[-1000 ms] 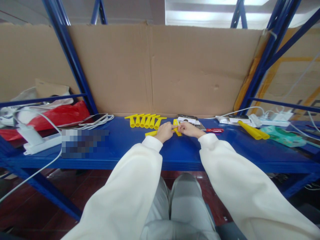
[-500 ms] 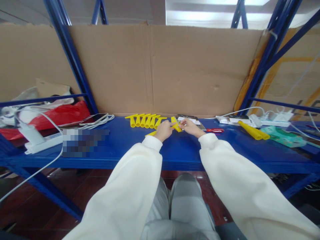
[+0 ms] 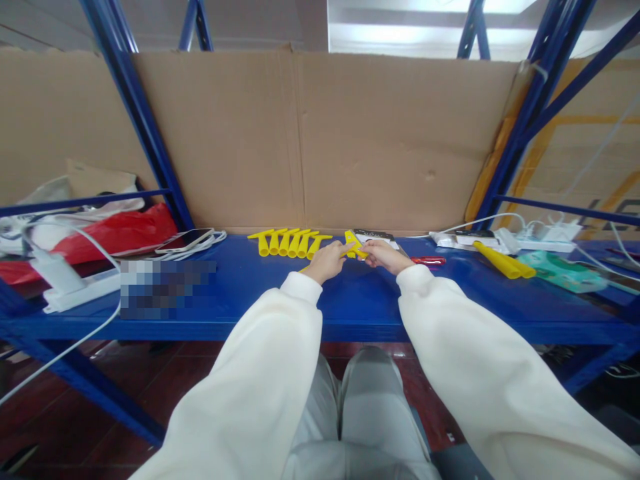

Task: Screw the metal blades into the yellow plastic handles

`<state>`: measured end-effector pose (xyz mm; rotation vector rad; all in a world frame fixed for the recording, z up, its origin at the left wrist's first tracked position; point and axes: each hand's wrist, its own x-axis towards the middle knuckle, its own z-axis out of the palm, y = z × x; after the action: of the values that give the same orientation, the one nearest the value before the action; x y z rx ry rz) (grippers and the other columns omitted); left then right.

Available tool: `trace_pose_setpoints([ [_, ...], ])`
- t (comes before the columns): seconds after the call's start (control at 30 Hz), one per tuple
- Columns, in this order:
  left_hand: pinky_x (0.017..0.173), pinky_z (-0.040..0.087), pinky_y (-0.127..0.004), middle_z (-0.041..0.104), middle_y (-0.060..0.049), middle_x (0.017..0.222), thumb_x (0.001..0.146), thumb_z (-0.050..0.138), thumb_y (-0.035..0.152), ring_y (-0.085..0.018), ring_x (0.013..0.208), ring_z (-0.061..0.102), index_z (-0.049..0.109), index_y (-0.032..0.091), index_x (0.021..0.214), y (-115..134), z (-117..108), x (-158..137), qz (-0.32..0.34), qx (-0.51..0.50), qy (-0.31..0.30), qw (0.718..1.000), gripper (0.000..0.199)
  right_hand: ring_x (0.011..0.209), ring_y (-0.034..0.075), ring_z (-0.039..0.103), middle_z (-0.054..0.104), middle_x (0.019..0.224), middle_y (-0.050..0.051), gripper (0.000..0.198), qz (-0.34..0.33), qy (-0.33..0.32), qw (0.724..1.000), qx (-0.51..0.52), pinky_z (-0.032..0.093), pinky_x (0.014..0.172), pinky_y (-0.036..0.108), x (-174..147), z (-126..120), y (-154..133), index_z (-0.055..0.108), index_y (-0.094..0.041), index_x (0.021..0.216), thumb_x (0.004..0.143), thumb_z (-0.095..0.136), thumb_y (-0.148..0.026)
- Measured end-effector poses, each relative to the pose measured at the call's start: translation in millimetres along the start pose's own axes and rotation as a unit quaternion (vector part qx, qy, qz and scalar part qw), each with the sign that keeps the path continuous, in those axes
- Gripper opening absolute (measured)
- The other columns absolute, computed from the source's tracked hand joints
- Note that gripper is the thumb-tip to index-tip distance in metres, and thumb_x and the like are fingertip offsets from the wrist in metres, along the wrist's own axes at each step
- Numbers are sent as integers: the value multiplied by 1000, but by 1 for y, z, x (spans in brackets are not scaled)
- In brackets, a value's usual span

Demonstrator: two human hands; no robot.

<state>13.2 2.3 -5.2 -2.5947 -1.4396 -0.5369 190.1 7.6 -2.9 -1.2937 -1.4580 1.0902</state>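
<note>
My left hand (image 3: 326, 261) is closed around the handle of a yellow T-shaped scraper-like tool (image 3: 351, 237). A bit of its handle sticks out below the left hand, over the blue shelf (image 3: 260, 293). My right hand (image 3: 383, 256) is pinched at the tool's flat head, fingers touching it from the right. The fingertips cover part of the head. Left of my hands, several matching yellow tools (image 3: 287, 247) stand in a row, hollow handle ends facing me. Just beyond my right hand lies a black-and-white packet (image 3: 376, 237), with a red-handled tool (image 3: 428, 261) beside it.
Two yellow cone-like pieces (image 3: 503, 261) lie to the right, beside a green plastic packet (image 3: 565, 272). White power strips (image 3: 83, 287) with cables, a phone (image 3: 185, 240) and a red bag (image 3: 120, 233) sit at the left. A cardboard wall (image 3: 240, 140) closes off the back.
My right fingers have moved slightly left and down and now cover more of the tool's head. The head has turned a little. My left hand still holds the handle.
</note>
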Motion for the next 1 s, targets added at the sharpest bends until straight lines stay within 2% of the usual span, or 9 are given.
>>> trace_pose_setpoints([
  [0.1,93,49,-32,60,-9,125,95,44,12,-22,111,63,43,34,151,0,-1,-3,24,32,-31,999,60,39,6,39,57,52,-2,20,5,13,1000,19,29,40,19,3,-3,0,52,-18,67,82,64,-16],
  [0.27,88,50,-35,57,-11,122,93,39,6,-24,103,65,41,38,152,5,-3,-5,43,60,-54,996,67,37,5,40,54,48,-3,20,13,-3,1000,25,28,38,17,5,-4,1,52,-17,66,83,61,-13],
  [0.5,88,51,-38,55,-13,122,92,38,5,-26,100,66,43,35,152,8,-4,-6,41,41,-44,997,67,40,6,43,55,49,-3,15,-14,6,1000,-4,31,40,16,6,-14,2,59,-16,73,87,58,-14],
  [0.6,92,50,-41,55,-13,123,91,40,4,-26,103,65,45,33,151,4,-3,-4,19,-10,-7,1000,66,43,6,46,64,61,1,13,-49,73,992,-88,36,44,17,10,-32,4,67,-14,88,88,54,-14],
  [0.7,98,47,-40,58,-12,119,90,44,5,-26,109,62,47,29,150,-2,-1,2,-6,-115,55,992,64,57,12,60,73,76,7,21,-67,151,948,-272,48,60,21,15,-53,9,72,-11,96,87,53,-14],
  [0.77,100,46,-38,62,-11,116,89,47,6,-24,109,62,48,25,149,-4,1,6,-25,-224,101,969,63,74,17,68,76,87,12,23,-55,174,899,-397,50,72,24,16,-63,13,75,-12,96,84,56,-11],
  [0.83,94,50,-35,65,-10,109,89,51,9,-21,98,65,45,23,151,-3,3,9,-67,-346,121,928,64,86,20,70,77,94,13,24,-38,168,863,-476,50,78,25,15,-69,15,77,-14,97,83,58,-12],
  [0.9,77,54,-30,66,-7,97,90,55,13,-16,76,64,40,24,154,0,3,10,-131,-439,105,883,67,90,20,71,78,96,11,24,-30,147,844,-515,49,79,23,13,-70,16,78,-16,99,85,59,-16],
  [1.0,53,48,-21,60,-2,84,88,55,8,-8,53,51,38,26,154,7,-2,8,-220,-524,78,819,71,95,20,71,78,99,9,23,-23,124,825,-551,49,80,23,11,-65,15,79,-20,100,87,59,-20],
])
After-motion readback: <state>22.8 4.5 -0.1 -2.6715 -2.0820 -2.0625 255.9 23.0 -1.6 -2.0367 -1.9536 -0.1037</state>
